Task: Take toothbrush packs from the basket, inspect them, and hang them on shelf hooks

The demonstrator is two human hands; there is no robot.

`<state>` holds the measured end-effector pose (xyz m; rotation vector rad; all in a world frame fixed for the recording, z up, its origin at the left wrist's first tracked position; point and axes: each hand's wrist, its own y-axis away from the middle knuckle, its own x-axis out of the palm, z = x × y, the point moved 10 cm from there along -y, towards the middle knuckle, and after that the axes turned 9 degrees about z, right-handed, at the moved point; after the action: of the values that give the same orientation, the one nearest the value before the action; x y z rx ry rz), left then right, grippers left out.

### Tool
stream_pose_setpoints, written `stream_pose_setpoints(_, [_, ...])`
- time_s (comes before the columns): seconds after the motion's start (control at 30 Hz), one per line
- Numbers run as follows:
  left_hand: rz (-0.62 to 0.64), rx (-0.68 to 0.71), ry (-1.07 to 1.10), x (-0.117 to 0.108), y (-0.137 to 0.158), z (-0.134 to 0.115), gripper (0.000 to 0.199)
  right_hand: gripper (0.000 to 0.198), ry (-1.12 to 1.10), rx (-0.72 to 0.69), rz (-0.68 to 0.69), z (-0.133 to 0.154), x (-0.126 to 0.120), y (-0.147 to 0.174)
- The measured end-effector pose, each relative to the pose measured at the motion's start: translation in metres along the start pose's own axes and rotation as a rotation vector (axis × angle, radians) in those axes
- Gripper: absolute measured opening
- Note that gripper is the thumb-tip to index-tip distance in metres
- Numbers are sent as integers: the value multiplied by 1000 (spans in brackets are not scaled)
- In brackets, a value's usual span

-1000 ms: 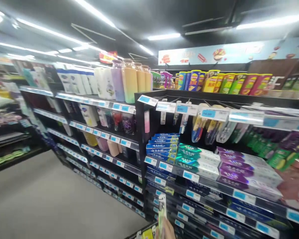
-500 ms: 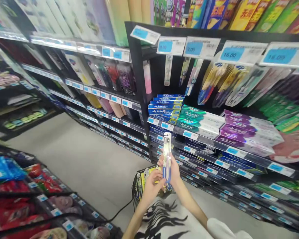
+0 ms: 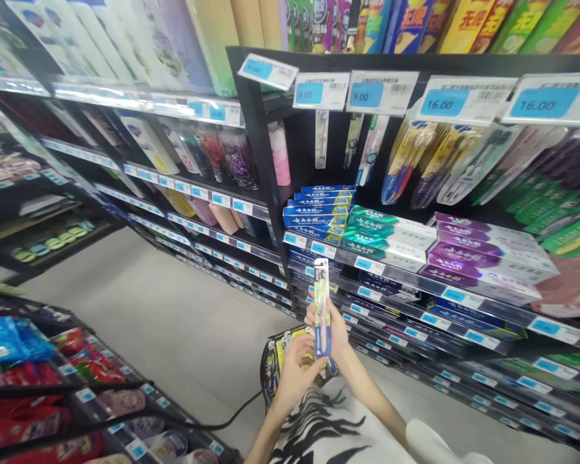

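Note:
In the head view, my right hand (image 3: 337, 330) is closed around a packaged toothbrush (image 3: 321, 309), a clear pack with a blue lower end, held upright with its front facing me. My left hand (image 3: 297, 364) is beside the pack's lower left edge, its fingers curled and its thumb apart below the pack. Whether the left fingertips touch the pack is unclear. Under my hands sits a dark basket (image 3: 263, 361) with several yellow and dark packs (image 3: 284, 345) inside. Part of another blue-ended pack (image 3: 332, 367) shows below my right hand.
Packaged toothbrushes (image 3: 408, 161) hang on the shelf ahead, above blue, green (image 3: 384, 235) and purple toothpaste boxes (image 3: 483, 258). Price tags (image 3: 464, 98) line the shelf edges. Bottles (image 3: 140, 138) stand on shelves to the left. Lower left, a rack (image 3: 96, 399) carries bagged goods. Grey floor (image 3: 174, 309) runs between.
The toothbrush pack has turned so its printed front shows more clearly. My left thumb and fingers have shifted slightly from its lower end. The view has moved a little.

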<state>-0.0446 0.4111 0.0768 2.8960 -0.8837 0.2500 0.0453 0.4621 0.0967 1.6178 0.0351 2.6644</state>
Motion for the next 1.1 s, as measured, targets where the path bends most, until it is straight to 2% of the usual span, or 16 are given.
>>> stream_pose_setpoints(0.2, [-42, 7, -41, -3, -3, -3, 34, 28, 3, 15, 12, 1, 0, -2])
stream_pose_setpoints(0.37, [-48, -5, -47, -4, -6, -1, 37, 37, -28, 21, 38, 2, 4, -2])
stream_pose_setpoints(0.47, [-37, -5, -51, -4, -7, 1, 38, 33, -39, 9, 56, 2, 5, -2])
stream_pose_setpoints(0.6, [22, -5, -70, -1, -6, 3, 43, 26, -10, 15, 51, -1, 3, -1])
stream_pose_setpoints(0.7, [110, 6, -84, 7, -3, 1, 48, 25, 99, -10, 12, 3, -3, 1])
stream_pose_setpoints(0.87, [207, -68, 164, 16, 1, 9, 47, 25, 355, -45, -7, 15, -9, 6])
stream_pose_setpoints(1.0, [196, -115, 355, 17, 2, 21, 48, 29, 420, -40, -35, 20, -12, 11])
stream_pose_setpoints(1.1, [135, -115, 487, 14, 4, 26, 52, 31, 418, -15, -62, 22, -12, 14])
